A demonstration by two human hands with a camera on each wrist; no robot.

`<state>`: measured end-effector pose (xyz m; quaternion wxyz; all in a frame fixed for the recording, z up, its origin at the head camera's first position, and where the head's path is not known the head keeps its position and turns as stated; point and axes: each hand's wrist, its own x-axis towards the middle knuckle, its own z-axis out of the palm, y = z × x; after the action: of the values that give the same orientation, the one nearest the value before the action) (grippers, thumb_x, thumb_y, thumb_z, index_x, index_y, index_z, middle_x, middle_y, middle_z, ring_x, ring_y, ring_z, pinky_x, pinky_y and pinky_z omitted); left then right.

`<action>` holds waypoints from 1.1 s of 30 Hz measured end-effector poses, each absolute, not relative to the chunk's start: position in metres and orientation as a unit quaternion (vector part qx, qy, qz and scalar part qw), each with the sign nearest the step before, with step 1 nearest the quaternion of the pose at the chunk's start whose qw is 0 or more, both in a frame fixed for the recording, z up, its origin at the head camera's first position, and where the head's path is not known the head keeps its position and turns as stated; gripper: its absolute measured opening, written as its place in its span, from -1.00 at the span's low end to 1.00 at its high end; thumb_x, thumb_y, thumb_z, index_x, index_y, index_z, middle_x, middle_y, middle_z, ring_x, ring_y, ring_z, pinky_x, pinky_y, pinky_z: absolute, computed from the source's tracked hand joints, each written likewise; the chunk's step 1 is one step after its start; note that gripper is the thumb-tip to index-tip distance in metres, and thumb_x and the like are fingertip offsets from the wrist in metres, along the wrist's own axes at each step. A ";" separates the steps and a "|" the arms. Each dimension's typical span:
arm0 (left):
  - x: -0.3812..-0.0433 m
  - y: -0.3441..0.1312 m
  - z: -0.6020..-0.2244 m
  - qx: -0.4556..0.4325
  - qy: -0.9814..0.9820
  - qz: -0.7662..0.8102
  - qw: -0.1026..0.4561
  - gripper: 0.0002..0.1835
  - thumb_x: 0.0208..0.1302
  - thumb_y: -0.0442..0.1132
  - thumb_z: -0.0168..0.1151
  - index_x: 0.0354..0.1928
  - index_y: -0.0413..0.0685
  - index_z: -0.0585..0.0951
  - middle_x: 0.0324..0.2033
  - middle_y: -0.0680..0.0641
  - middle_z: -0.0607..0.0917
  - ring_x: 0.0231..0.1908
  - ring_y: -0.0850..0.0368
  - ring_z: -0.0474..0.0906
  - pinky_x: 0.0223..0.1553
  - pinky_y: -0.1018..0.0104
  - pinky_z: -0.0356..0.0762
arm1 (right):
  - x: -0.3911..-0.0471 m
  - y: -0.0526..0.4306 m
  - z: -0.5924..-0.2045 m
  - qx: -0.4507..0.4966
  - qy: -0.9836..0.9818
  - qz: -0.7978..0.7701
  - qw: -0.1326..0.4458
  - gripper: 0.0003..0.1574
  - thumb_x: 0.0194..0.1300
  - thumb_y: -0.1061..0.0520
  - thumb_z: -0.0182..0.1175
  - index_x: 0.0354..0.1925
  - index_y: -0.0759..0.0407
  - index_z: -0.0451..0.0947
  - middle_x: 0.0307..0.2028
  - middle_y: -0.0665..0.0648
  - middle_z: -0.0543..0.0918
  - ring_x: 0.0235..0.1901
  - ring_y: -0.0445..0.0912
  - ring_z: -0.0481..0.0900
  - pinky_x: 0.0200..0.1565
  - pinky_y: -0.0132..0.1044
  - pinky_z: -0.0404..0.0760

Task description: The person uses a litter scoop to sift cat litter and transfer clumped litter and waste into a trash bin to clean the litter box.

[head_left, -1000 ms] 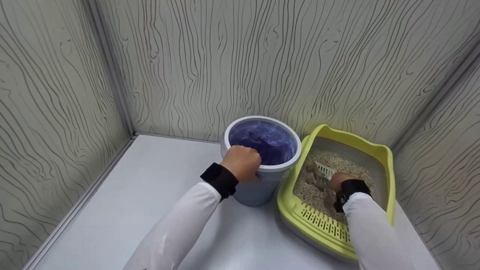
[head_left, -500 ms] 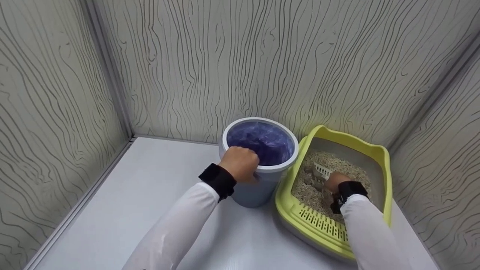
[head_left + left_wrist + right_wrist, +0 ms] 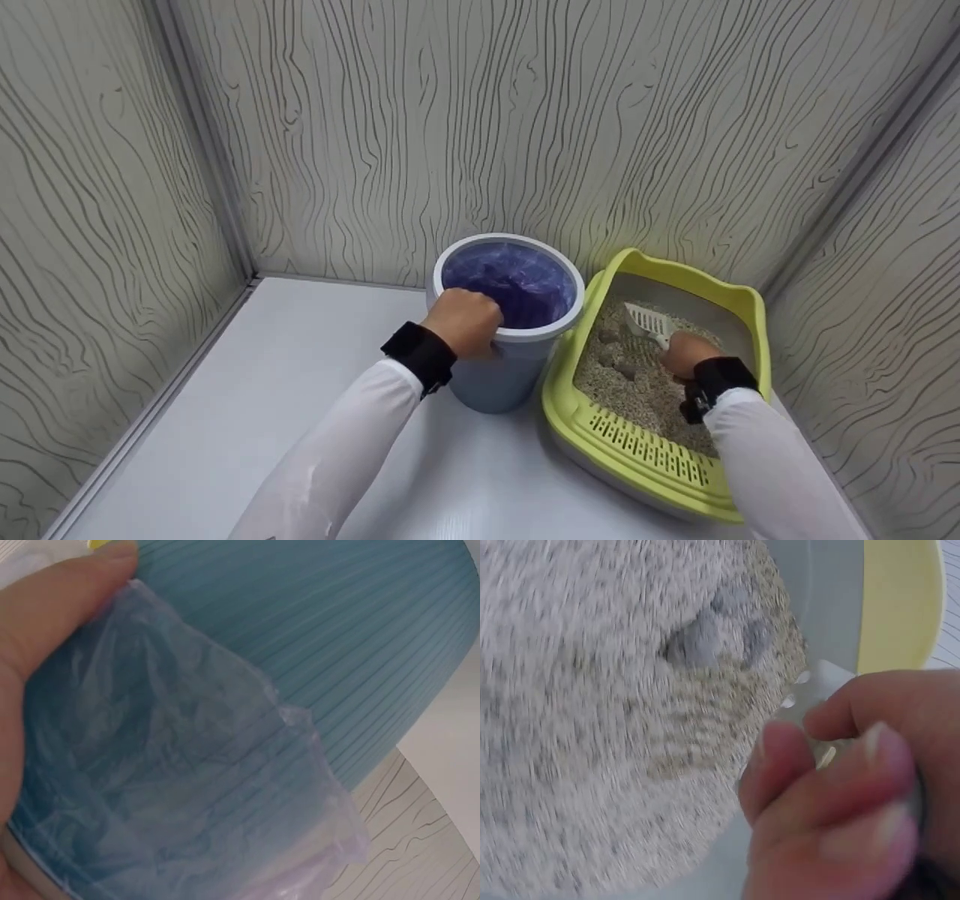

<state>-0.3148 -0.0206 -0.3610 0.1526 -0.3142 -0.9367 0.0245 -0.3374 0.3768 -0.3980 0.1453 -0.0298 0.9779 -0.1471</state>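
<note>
My left hand (image 3: 466, 322) grips the near rim of a blue-grey trash bin (image 3: 499, 379). In the left wrist view the thumb lies on the outside, over the folded edge of a thin purplish bin liner (image 3: 172, 735). My right hand (image 3: 688, 354) holds a white slotted litter scoop (image 3: 651, 322) by its handle, over the litter (image 3: 645, 409) in a yellow-rimmed litter box (image 3: 570, 401). Several grey clumps (image 3: 697, 641) lie in the litter left of the scoop, beside raked grooves. The right fingers hide most of the scoop in the right wrist view.
Bin and litter box stand side by side on a white table (image 3: 322, 352). A wood-grain patterned panel (image 3: 420, 135) rises close behind both, with similar panels at left and right. The box's front ledge (image 3: 645, 442) is perforated.
My right hand has drawn the scoop out of the clumps, up and slightly right, leaving the clumps on the litter. My left hand keeps its grip on the bin rim. The head view has shifted slightly.
</note>
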 end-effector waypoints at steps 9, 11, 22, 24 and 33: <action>-0.320 -0.037 -0.359 -0.336 -0.931 0.030 0.142 -0.60 -0.15 0.20 0.67 -0.41 0.10 0.79 -0.39 0.06 0.84 -0.31 0.05 0.77 -0.14 0.05 0.61 | -0.325 0.420 -0.376 -0.058 0.991 -0.102 0.057 -0.77 0.36 0.28 0.02 -0.18 0.51 0.35 -0.43 0.27 0.51 -0.45 0.09 0.53 -0.37 -0.07 0.54; -0.321 -0.042 -0.359 -0.337 -0.932 0.028 0.134 -0.59 -0.15 0.20 0.67 -0.39 0.09 0.80 -0.37 0.05 0.85 -0.27 0.04 0.78 -0.09 0.04 0.59 | -0.322 0.429 -0.374 -0.061 0.992 -0.105 0.037 -0.74 0.34 0.28 0.02 -0.15 0.53 0.31 -0.41 0.32 0.52 -0.44 0.12 0.54 -0.35 -0.02 0.54; -0.325 -0.073 -0.361 -0.333 -0.932 0.027 0.140 -0.54 -0.21 0.21 0.69 -0.34 0.09 0.83 -0.30 0.01 0.85 -0.17 0.00 0.78 0.13 -0.07 0.52 | -0.307 0.459 -0.382 -0.018 0.994 -0.106 -0.031 -0.72 0.44 0.07 0.10 -0.18 0.32 0.46 -0.45 0.22 0.58 -0.52 0.03 0.52 -0.50 -0.11 0.44; -0.324 -0.078 -0.362 -0.331 -0.932 0.027 0.146 -0.53 -0.20 0.21 0.69 -0.33 0.07 0.82 -0.30 0.00 0.84 -0.16 -0.02 0.77 0.17 -0.10 0.50 | -0.305 0.466 -0.387 -0.005 0.993 -0.107 -0.049 -0.71 0.42 0.06 0.14 -0.23 0.31 0.48 -0.46 0.23 0.59 -0.53 0.04 0.53 -0.50 -0.10 0.44; -0.313 -0.083 -0.357 -0.317 -0.932 0.019 0.177 -0.35 -0.22 0.29 0.69 -0.19 -0.02 0.77 -0.19 -0.09 0.80 -0.03 -0.11 0.72 0.30 -0.25 0.43 | -0.297 0.493 -0.414 0.037 0.987 -0.133 -0.085 -0.67 0.44 0.05 0.18 -0.34 0.29 0.44 -0.50 0.26 0.61 -0.55 0.04 0.57 -0.51 -0.12 0.44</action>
<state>-0.3135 -0.0830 -0.3566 0.1771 -0.3168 -0.9316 0.0188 -0.2971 0.4930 -0.4136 -0.0849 0.0372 0.9868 -0.1328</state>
